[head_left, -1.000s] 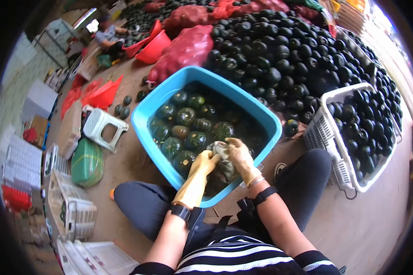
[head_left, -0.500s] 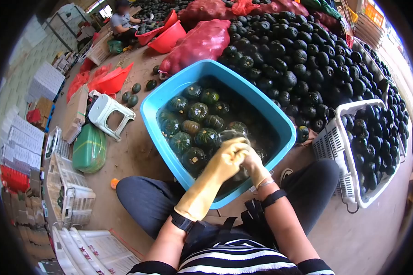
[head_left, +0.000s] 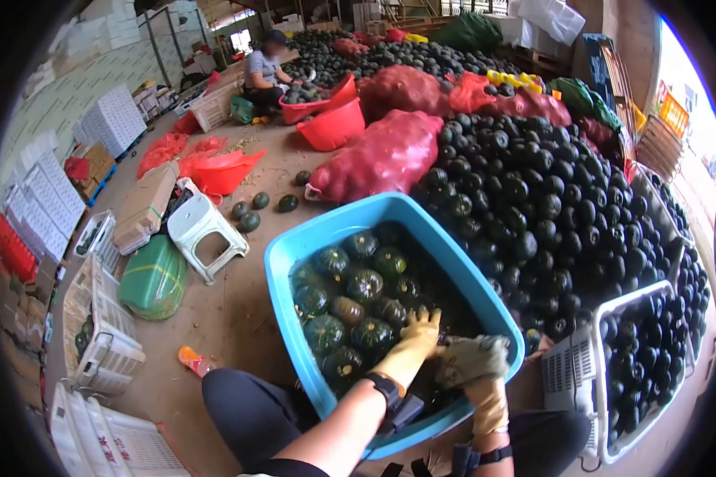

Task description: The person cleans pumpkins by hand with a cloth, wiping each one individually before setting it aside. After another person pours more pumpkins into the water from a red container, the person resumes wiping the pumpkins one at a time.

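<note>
The left hand [head_left: 418,343] reaches forward, palm down, fingers slightly spread — just above kabocha squashes [head_left: 365,285] sitting in the blue tub's water [head_left: 447,314]. Grey-green cloth [head_left: 463,362] covers the right hand [head_left: 484,391] — I cannot tell its grip.

a white plastic stool [head_left: 194,218] stands on the floor [head_left: 243,318] beside a green bundle [head_left: 153,280] bound with a yellowish strap, a long cardboard box [head_left: 145,208] just behind. farther back lie a red basin [head_left: 227,175] and a bulging red mesh sack [head_left: 382,159]. a person [head_left: 260,73] in a striped shirt and dark cap sits near other red basins [head_left: 331,129]. an orange crate [head_left: 674,117] shows at far right.
</note>
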Demonstrator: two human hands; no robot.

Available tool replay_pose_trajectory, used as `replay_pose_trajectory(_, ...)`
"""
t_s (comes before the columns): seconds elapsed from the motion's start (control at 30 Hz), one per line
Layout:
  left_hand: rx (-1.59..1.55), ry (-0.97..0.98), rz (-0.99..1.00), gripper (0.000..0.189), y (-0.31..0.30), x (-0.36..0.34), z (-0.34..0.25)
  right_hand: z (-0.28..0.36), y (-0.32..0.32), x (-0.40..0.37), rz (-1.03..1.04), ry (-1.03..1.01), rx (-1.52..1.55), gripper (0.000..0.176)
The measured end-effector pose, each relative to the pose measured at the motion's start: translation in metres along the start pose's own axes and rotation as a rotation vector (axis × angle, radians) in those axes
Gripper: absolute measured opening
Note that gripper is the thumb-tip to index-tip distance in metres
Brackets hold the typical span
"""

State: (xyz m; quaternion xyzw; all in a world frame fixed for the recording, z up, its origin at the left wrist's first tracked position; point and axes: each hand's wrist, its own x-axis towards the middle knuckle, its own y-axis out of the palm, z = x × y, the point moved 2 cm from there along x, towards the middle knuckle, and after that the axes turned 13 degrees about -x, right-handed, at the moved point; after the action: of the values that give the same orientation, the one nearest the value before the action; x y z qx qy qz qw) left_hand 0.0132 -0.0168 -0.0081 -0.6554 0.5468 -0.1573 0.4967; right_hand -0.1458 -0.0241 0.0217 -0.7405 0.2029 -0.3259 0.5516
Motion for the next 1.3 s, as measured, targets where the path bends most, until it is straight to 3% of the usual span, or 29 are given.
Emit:
replay_pose_trajectory(0.03, -0.086, -0.051, 0.1, 0.103, 0.011, 0.01, 0.007, 0.007, -0.018, 0.007, 0.179, -0.145, -0.328, 0.026)
replay_pose_trajectory(0.07, -0.17, -0.105, 0.204, 0.103, 0.019, 0.022, 0.018, 0.015, -0.019, 0.011, 0.305, -0.158, -0.345, 0.026)
replay_pose_trajectory(0.13, -0.415, -0.16, 0.374, 0.106, 0.017, 0.031, 0.042, 0.014, -0.039, 0.022, 0.444, 0.095, 0.093, 0.03)
replay_pose_trajectory(0.17, -0.411, -0.154, 0.37, 0.106, 0.009, 0.027, 0.054, 0.018, -0.029, 0.028, 0.532, -0.016, -0.082, 0.035)
replay_pose_trajectory(0.23, -0.561, 0.386, 0.273, 0.087, -0.009, -0.006, 0.076, 0.031, 0.0, 0.034, 0.61, -0.123, -0.247, 0.04)
replay_pose_trajectory(0.27, -0.623, 0.66, 0.221, 0.079, -0.021, -0.026, 0.081, 0.035, 0.011, 0.035, 0.526, 0.241, 0.071, 0.043)
replay_pose_trajectory(0.33, -1.252, 0.557, 0.413, 0.073, -0.021, -0.029, 0.075, 0.048, 0.049, 0.024, 0.305, 0.949, 0.718, 0.049)
replay_pose_trajectory(0.37, -1.551, 0.494, 0.495, 0.07, -0.019, -0.029, 0.074, 0.061, 0.074, 0.025, 0.282, 1.071, 0.827, 0.05)
replay_pose_trajectory(0.4, -1.503, 0.436, 0.661, 0.084, 0.013, 0.006, 0.065, 0.057, 0.097, 0.022, 0.26, 1.086, 1.005, 0.049)
replay_pose_trajectory(0.43, -1.446, 0.359, 0.531, 0.091, 0.0, -0.021, 0.048, 0.053, 0.098, 0.024, 0.241, 1.106, 1.181, 0.047)
replay_pose_trajectory(0.47, -1.386, 0.274, 0.411, 0.099, -0.015, -0.05, 0.03, 0.046, 0.063, 0.012, 0.165, 1.052, 1.566, 0.044)
replay_pose_trajectory(0.5, -1.408, 0.331, 0.527, 0.09, -0.033, -0.075, 0.011, 0.039, 0.027, 0.001, 0.125, 1.007, 1.949, 0.042)
replay_pose_trajectory(0.53, -1.208, 0.375, 0.526, 0.086, -0.047, -0.092, 0.0, 0.04, 0.007, -0.017, -0.011, 0.949, 2.47, 0.041)
replay_pose_trajectory(0.6, -0.786, 0.466, 0.276, 0.087, -0.074, -0.12, -0.019, 0.046, -0.017, -0.025, -0.007, 0.907, 2.398, 0.04)
replay_pose_trajectory(0.67, -1.143, 0.354, 0.398, 0.084, -0.067, -0.112, -0.007, 0.057, -0.009, -0.027, 0.021, 0.922, 2.475, 0.037)
replay_pose_trajectory(0.73, -0.751, 0.298, 0.048, 0.087, -0.075, -0.118, 0.007, 0.075, 0.018, -0.015, 0.263, 0.871, 2.406, 0.028)
replay_pose_trajectory(0.77, -0.563, 0.282, 0.108, 0.091, -0.081, -0.119, 0.008, 0.084, 0.022, -0.007, 0.38, 0.834, 2.367, 0.024)
replay_pose_trajectory(0.8, -0.444, 0.442, 0.172, 0.093, -0.085, -0.124, 0.009, 0.081, 0.02, -0.015, 0.228, 0.627, 2.155, 0.021)
replay_pose_trajectory(0.87, -0.476, 0.551, 0.316, 0.097, -0.105, -0.158, -0.014, 0.074, -0.008, -0.028, -0.112, 0.388, 1.629, 0.015)
replay_pose_trajectory(0.93, -0.884, 0.565, 0.254, 0.106, -0.091, -0.165, -0.016, 0.075, -0.024, -0.035, -0.071, 0.499, 2.102, 0.022)
replay_pose_trajectory(0.97, -0.83, 0.551, 0.047, 0.106, -0.086, -0.167, -0.021, 0.079, -0.027, -0.036, -0.055, 0.544, 2.259, 0.026)
replay_pose_trajectory(1.0, -0.771, 0.538, -0.16, 0.107, -0.085, -0.17, -0.026, 0.084, -0.018, -0.032, -0.089, 0.557, 2.288, 0.03)
replay_pose_trajectory(1.07, -0.694, 0.734, -0.278, 0.111, -0.063, -0.147, -0.004, 0.082, -0.013, -0.028, -0.121, 0.664, 2.31, 0.035)
replay_pose_trajectory(1.13, -0.596, 0.518, -0.288, 0.111, -0.054, -0.163, 0.003, 0.069, -0.041, -0.025, -0.013, 0.948, 2.247, 0.035)
replay_pose_trajectory(1.17, -0.712, 0.434, -0.203, 0.113, -0.053, -0.168, 0.01, 0.064, -0.052, -0.023, 0.018, 1.025, 2.172, 0.036)
replay_pose_trajectory(1.2, -0.822, 0.347, -0.12, 0.115, -0.056, -0.167, 0.013, 0.06, -0.039, -0.022, -0.087, 1.11, 2.066, 0.025)
replay_pose_trajectory(1.23, -1.059, 0.271, -0.072, 0.112, -0.056, -0.168, 0.012, 0.062, -0.035, -0.017, -0.078, 0.911, 1.665, 0.019)
replay_pose_trajectory(1.27, -1.287, 0.177, -0.038, 0.109, -0.056, -0.168, 0.015, 0.064, -0.031, -0.013, -0.054, 0.774, 1.079, 0.015)
replay_pose_trajectory(1.3, -1.439, 0.133, 0.057, 0.109, -0.055, -0.16, 0.022, 0.067, -0.028, -0.01, -0.102, 0.725, 0.608, 0.014)
